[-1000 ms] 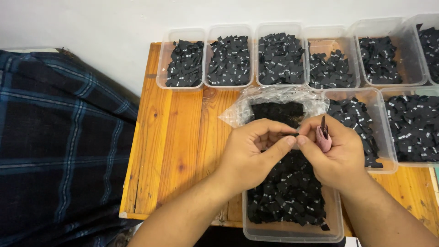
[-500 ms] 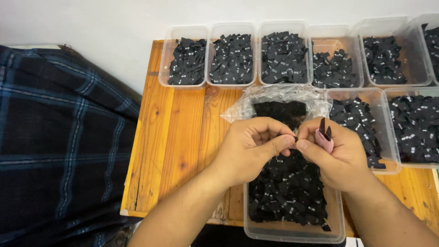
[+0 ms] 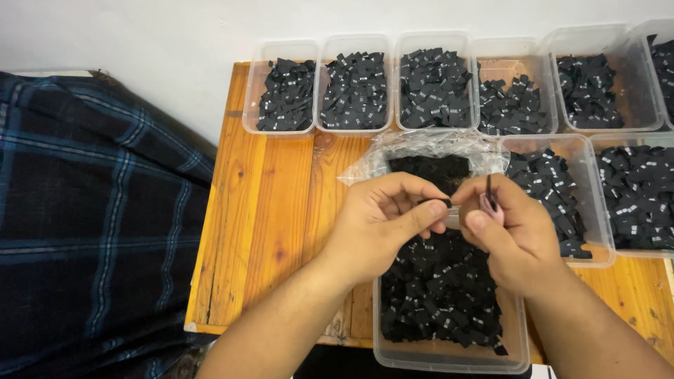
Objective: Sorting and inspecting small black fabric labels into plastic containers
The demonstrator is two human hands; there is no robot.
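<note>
Little changed over the last second.

To the left, a dark blue checked cloth point(image 3: 91, 210), lying as before. Beside it, the wooden table point(image 3: 281, 210), bearing a back row of clear plastic tubs point(image 3: 284, 88) filled with small black labels, and two more tubs point(image 3: 604, 256) at the right. Same places as a second ago.

Nearest the body, one more clear tub point(image 3: 449, 361), heaped with the same black labels. Behind it, an open crinkled plastic bag point(image 3: 421, 144) with dark pieces inside, touching the back row.

Over that near tub, both hands, met fingertip to fingertip as in the earlier views. Left hand point(image 3: 379, 217) closed, thumb and forefinger pinched on a single small black label point(image 3: 444, 203), held just above the heap. Right hand point(image 3: 516, 235) closed around a slim pink tool point(image 3: 489, 196) with a dark tip standing upright, thumb pressed near the label.

Only slight shifts: left thumb slid a little farther along toward the right hand, tool held a touch more upright. Judged from that, same label kept in work, nothing dropped into any tub.
</note>
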